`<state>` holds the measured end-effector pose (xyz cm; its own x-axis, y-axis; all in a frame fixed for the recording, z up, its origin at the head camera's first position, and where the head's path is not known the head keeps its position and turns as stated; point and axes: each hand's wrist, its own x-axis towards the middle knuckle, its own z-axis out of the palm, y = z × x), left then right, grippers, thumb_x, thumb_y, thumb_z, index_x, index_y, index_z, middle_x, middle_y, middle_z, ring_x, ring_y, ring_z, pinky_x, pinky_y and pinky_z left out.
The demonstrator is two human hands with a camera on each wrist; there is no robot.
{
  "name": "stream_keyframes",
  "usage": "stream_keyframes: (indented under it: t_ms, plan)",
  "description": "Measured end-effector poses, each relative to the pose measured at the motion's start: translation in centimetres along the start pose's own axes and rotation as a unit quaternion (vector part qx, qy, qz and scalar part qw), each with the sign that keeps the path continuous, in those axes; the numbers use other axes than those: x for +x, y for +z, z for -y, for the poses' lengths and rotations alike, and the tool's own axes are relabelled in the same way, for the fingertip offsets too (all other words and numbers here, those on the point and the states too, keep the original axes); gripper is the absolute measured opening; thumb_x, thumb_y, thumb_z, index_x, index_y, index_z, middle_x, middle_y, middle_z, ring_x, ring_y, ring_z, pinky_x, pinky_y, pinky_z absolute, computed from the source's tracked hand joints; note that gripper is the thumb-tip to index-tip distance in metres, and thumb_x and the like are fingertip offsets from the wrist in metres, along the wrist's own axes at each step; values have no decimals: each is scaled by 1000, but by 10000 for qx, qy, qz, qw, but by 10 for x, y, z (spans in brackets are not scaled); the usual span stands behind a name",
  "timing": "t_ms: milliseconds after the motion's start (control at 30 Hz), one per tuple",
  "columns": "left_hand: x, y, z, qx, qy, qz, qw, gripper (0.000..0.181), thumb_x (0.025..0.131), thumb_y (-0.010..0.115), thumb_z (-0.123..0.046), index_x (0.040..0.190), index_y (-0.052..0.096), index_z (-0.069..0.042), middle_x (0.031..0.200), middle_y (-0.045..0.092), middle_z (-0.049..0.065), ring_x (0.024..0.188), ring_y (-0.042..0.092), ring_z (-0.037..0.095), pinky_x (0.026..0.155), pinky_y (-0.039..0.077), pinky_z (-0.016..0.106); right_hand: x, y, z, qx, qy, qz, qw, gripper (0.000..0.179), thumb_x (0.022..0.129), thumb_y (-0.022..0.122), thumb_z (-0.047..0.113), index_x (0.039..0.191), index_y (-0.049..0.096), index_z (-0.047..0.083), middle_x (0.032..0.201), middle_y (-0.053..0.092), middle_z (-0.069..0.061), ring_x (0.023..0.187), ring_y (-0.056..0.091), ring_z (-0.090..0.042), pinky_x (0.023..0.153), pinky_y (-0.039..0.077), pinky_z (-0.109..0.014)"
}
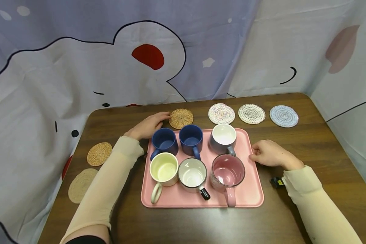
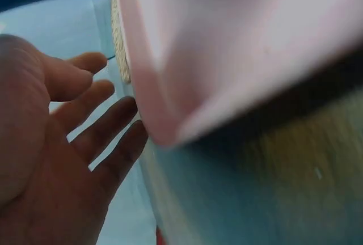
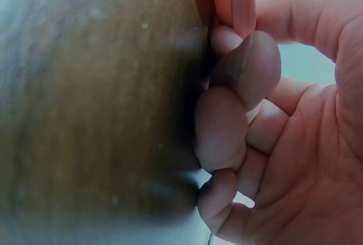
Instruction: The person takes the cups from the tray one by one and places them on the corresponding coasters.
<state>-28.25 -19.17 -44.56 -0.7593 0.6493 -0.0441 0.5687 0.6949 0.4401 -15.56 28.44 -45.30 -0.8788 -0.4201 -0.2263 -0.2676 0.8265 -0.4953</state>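
A pink tray (image 1: pixel 253 193) carries several mugs. At its back stand two dark blue mugs (image 1: pixel 164 144) and a grey mug with a white inside (image 1: pixel 221 145); in front are a pale green mug (image 1: pixel 164 171), a white mug with a black handle (image 1: pixel 192 174) and a pink mug (image 1: pixel 228 169). My left hand (image 1: pixel 148 125) is behind the tray's back left corner, fingers loosely extended, tips right at a round woven coaster (image 1: pixel 181 118). On the tray's right edge, my right hand (image 1: pixel 270 153) pinches the rim between thumb and curled fingers (image 3: pixel 221 129).
Along the table's back lie a speckled white coaster (image 1: pixel 221 114), a grey-white coaster (image 1: pixel 251 114) and a light blue coaster (image 1: pixel 284 116). Two straw coasters (image 1: pixel 99 154) lie by the left edge, one partly behind my left sleeve. A patterned cloth (image 1: pixel 79 74) hangs behind the wooden table (image 1: pixel 201 225).
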Motion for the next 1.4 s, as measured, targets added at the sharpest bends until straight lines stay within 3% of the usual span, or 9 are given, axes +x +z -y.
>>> stream_keyframes:
  t_ms: [200, 367, 500, 700, 1067, 1400]
  plan:
    - [-25, -3, 7, 145, -520, -736, 9958, 42, 105, 50, -10, 146, 55, -5, 158, 47, 17, 148, 43, 35, 123, 32, 55, -1, -1, 1, 46, 48, 22, 10000, 33, 90, 73, 21, 63, 55, 17, 55, 47, 7, 52, 45, -9, 53, 33, -26]
    - [-54, -5, 12, 465, -1036, -1187, 9864, 43, 104, 56, -22, 144, 57, -7, 152, 53, 13, 143, 49, 33, 120, 37, 54, -1, -3, 1, 63, 49, 56, 10000, 32, 90, 73, 21, 64, 55, 17, 55, 48, 7, 52, 46, -10, 53, 33, -26]
    - [-80, -7, 13, 652, -1450, -1378, 9776, 45, 103, 58, -27, 144, 57, -8, 152, 53, 14, 142, 49, 36, 118, 37, 57, 0, -2, 0, 60, 57, 33, 10000, 33, 90, 73, 21, 64, 55, 17, 55, 48, 7, 52, 45, -10, 54, 33, -26]
    - [-123, -7, 11, 891, -1632, -1612, 9693, 42, 103, 58, -23, 140, 59, -4, 148, 55, 19, 136, 52, 43, 111, 41, 63, 0, 0, -2, -32, 24, -13, 10000, 33, 89, 72, 21, 62, 53, 18, 54, 46, 8, 52, 44, -10, 55, 34, -26]
    - [-190, -9, 18, 1143, -2320, -1712, 9507, 48, 100, 61, -23, 140, 56, 4, 147, 49, 31, 128, 48, 55, 101, 41, 71, 1, -1, -2, -18, 30, -29, 10000, 34, 89, 72, 20, 62, 52, 18, 54, 45, 8, 52, 43, -10, 55, 33, -26]
    - [-229, 5, 29, 982, -2942, -1502, 9387, 58, 100, 63, -30, 142, 50, 8, 145, 44, 39, 124, 45, 62, 101, 37, 74, 0, 0, -2, 29, 63, 24, 10000, 33, 90, 72, 21, 63, 54, 17, 55, 48, 6, 53, 46, -11, 54, 34, -27]
